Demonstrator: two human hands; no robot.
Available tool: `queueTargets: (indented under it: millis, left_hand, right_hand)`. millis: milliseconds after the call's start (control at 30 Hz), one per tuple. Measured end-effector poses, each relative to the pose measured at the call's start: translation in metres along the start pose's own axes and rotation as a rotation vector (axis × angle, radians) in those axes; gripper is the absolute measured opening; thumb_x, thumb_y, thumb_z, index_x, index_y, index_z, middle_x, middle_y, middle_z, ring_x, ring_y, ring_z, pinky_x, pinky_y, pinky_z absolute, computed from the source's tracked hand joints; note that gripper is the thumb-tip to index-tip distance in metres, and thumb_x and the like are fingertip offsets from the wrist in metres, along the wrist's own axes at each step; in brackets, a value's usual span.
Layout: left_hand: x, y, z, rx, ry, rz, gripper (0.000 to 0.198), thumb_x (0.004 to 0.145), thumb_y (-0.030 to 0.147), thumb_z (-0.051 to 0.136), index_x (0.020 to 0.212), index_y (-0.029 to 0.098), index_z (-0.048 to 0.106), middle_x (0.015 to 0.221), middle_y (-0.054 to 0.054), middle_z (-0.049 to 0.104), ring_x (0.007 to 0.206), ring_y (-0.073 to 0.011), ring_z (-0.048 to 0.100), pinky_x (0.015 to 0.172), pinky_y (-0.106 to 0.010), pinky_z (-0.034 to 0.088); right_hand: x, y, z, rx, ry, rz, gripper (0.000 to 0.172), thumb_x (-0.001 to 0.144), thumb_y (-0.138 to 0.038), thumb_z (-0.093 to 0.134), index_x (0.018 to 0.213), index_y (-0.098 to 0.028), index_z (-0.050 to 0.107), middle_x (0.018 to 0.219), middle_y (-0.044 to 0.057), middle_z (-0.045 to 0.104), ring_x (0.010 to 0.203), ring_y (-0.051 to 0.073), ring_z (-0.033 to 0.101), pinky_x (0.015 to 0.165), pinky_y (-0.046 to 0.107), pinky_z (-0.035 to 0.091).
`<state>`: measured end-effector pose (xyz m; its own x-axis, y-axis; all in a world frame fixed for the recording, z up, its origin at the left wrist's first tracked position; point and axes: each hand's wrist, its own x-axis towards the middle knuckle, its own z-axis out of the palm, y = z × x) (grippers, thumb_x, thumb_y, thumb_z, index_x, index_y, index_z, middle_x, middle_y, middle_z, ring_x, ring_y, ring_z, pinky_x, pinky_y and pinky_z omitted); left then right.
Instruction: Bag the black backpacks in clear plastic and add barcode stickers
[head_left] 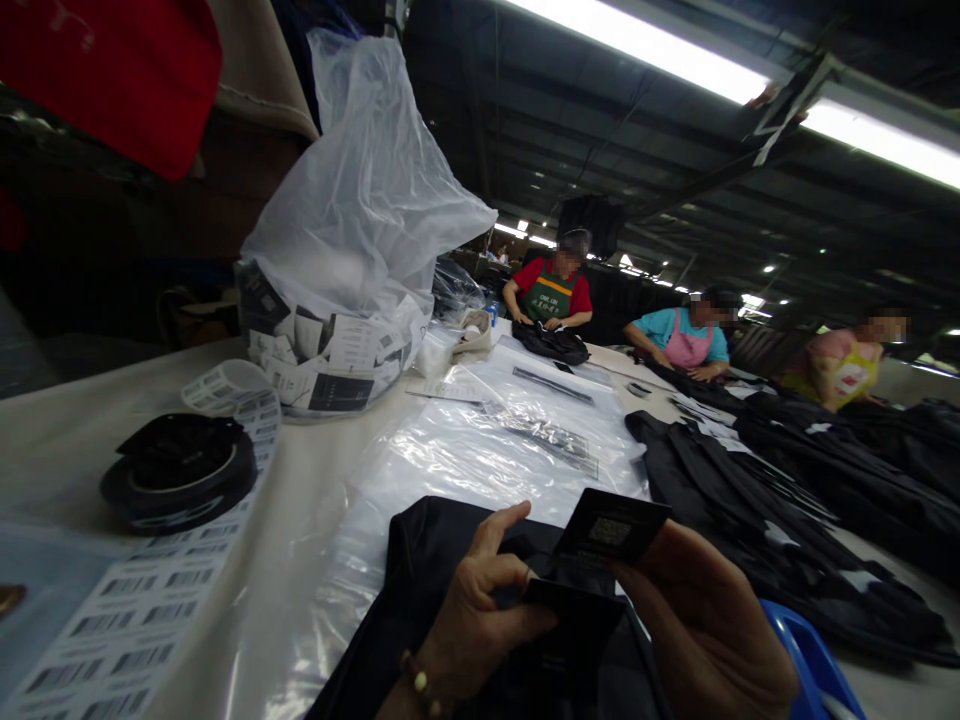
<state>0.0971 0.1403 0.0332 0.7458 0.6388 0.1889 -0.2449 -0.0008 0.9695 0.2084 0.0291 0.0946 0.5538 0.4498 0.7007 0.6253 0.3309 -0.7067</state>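
In the head view, my left hand (pixel 480 610) pinches a black tag (pixel 574 625) between thumb and fingers, its index finger raised. My right hand (pixel 705 620) grips another black hang tag (pixel 611 525) with a square printed code on it. The two tags are close together, one above the other; whether they are joined is hidden. Beneath both hands lies a folded black garment (pixel 427 540) on the table, reaching toward the lower edge of the view. Clear plastic bags (pixel 480 460) lie flat just beyond the garment.
A clear bag of tags (pixel 341 365) stands at the left back. Barcode label sheets (pixel 161 610) and a black roll (pixel 180 475) lie at the left. Black garments (pixel 750 500) cover the right side, near a blue plastic object (pixel 810 665). Several co-workers stand across the table.
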Motion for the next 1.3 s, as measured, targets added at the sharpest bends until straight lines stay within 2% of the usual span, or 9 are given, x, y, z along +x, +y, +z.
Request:
queueTargets:
  millis: [367,500,600,800,933,1000,1100,1200,1300]
  left_hand:
    - [0.001,0.0,0.0,-0.042,0.009,0.026,0.014,0.058,0.034,0.079,0.064,0.023,0.072,0.139,-0.006,0.043,0.129,-0.0303,0.033,0.108,-0.042,0.021]
    - [0.001,0.0,0.0,-0.059,0.028,0.028,0.014,0.056,0.033,0.08,0.061,0.023,0.072,0.137,-0.006,0.046,0.129,-0.0309,0.034,0.109,-0.043,0.02]
    - [0.0,0.003,-0.001,-0.065,0.032,0.017,0.014,0.055,0.032,0.081,0.06,0.023,0.072,0.137,-0.007,0.045,0.129,-0.0309,0.034,0.11,-0.043,0.019]
    - [-0.002,0.011,-0.001,-0.087,-0.048,-0.034,0.012,0.058,0.031,0.078,0.062,0.021,0.072,0.14,-0.007,0.042,0.128,-0.0313,0.035,0.107,-0.04,0.024]
    - [-0.002,0.011,-0.002,-0.133,-0.09,-0.056,0.01,0.06,0.029,0.077,0.064,0.02,0.073,0.14,-0.007,0.042,0.122,-0.0316,0.043,0.102,-0.039,0.032]
    - [-0.002,0.01,-0.002,-0.145,-0.097,-0.06,0.011,0.059,0.028,0.078,0.063,0.02,0.072,0.139,-0.008,0.042,0.119,-0.0315,0.045,0.102,-0.04,0.032]
    - [-0.001,0.007,-0.003,-0.154,-0.085,-0.048,0.013,0.055,0.026,0.079,0.062,0.019,0.071,0.14,-0.008,0.041,0.123,-0.0323,0.041,0.105,-0.04,0.027]
    - [-0.001,0.004,-0.005,-0.12,-0.053,-0.021,0.014,0.056,0.026,0.079,0.064,0.019,0.07,0.14,-0.008,0.039,0.129,-0.0324,0.032,0.107,-0.041,0.021]
    - [-0.001,0.006,-0.006,0.01,0.025,0.028,0.013,0.058,0.028,0.078,0.063,0.019,0.07,0.131,-0.009,0.044,0.124,-0.031,0.035,0.104,-0.04,0.025]
  right_hand:
    - [-0.007,-0.002,0.0,-0.011,-0.033,0.029,0.035,0.07,-0.012,0.069,0.099,-0.031,0.066,0.09,-0.002,0.07,0.078,0.014,0.067,0.07,0.019,0.055]
    - [-0.01,-0.002,-0.004,0.02,-0.029,0.075,0.033,0.069,-0.013,0.07,0.097,-0.031,0.067,0.088,-0.002,0.071,0.076,0.014,0.067,0.068,0.018,0.055]
    - [-0.009,-0.002,-0.007,0.088,0.008,0.198,0.03,0.066,-0.017,0.073,0.093,-0.029,0.069,0.086,-0.001,0.072,0.074,0.015,0.068,0.067,0.019,0.055]
    - [0.007,-0.003,-0.008,0.253,0.124,0.608,0.034,0.057,-0.03,0.081,0.087,-0.022,0.069,0.083,0.004,0.071,0.074,0.019,0.067,0.064,0.023,0.055]
    - [0.016,0.002,-0.007,0.408,0.049,0.872,0.038,0.055,-0.03,0.082,0.088,-0.019,0.066,0.081,0.005,0.07,0.068,0.022,0.067,0.06,0.033,0.056]
    - [0.016,0.005,-0.007,0.439,0.023,0.915,0.038,0.055,-0.03,0.082,0.088,-0.019,0.065,0.082,0.006,0.07,0.067,0.023,0.067,0.061,0.037,0.056]
    - [0.01,0.004,-0.009,0.345,0.084,0.807,0.036,0.056,-0.033,0.081,0.085,-0.019,0.066,0.082,0.006,0.07,0.073,0.022,0.066,0.064,0.033,0.055]
    - [0.001,0.001,-0.015,0.2,0.122,0.555,0.027,0.058,-0.031,0.08,0.08,-0.021,0.067,0.078,0.004,0.07,0.072,0.018,0.065,0.063,0.025,0.054]
    - [-0.008,0.0,-0.02,0.112,0.082,0.357,0.021,0.06,-0.024,0.079,0.079,-0.023,0.069,0.078,0.003,0.07,0.069,0.017,0.065,0.062,0.023,0.054]
